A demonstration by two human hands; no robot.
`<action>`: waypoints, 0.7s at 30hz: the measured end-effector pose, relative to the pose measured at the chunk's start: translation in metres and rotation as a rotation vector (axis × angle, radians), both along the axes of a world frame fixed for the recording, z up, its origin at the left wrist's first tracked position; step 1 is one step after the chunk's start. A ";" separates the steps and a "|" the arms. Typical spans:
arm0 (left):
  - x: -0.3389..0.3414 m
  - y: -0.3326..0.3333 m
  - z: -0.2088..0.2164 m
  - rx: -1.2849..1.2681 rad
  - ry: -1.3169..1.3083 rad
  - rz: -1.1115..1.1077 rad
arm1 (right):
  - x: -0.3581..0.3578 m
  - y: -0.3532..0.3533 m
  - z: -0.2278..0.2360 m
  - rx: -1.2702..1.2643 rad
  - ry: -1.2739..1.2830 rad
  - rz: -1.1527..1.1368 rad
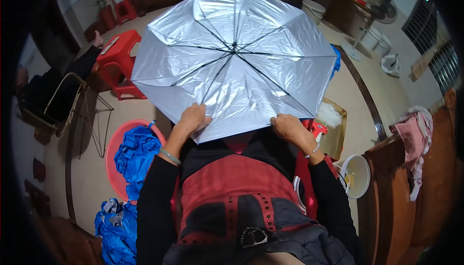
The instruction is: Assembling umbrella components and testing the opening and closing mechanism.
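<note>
An opened umbrella (261, 84) spreads in front of me, its silver inner side and dark ribs facing me. Its shaft points up and away, past the top of the picture. My left hand (194, 118) is closed on the near edge of the canopy, left of the middle, by a rib end. My right hand (291, 128) pinches the same edge farther right. Between the two hands the silver cloth is wrinkled. The outer side of the canopy is hidden.
A pink basin (113, 155) with blue cloth (135, 151) stands at my left, more blue cloth (118, 229) below it. A red stool (118, 55) and a seated person's leg (82, 64) are beyond. A white bucket (358, 177) and cardboard box (337, 142) stand right.
</note>
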State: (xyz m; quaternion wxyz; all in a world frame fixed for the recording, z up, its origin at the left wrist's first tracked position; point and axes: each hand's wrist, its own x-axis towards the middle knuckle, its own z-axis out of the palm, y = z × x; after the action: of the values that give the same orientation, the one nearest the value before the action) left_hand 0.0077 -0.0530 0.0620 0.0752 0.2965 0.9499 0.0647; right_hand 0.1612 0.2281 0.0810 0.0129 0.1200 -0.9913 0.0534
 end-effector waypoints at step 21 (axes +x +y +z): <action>0.057 0.040 0.020 0.559 -0.186 -0.614 | 0.002 -0.009 0.006 0.010 0.001 -0.047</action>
State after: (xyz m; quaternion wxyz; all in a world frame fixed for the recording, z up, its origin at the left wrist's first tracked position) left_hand 0.0647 -0.0134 0.0824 0.0933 0.5675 0.7526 0.3207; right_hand 0.1632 0.2188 0.0867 0.0140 0.0970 -0.9940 0.0479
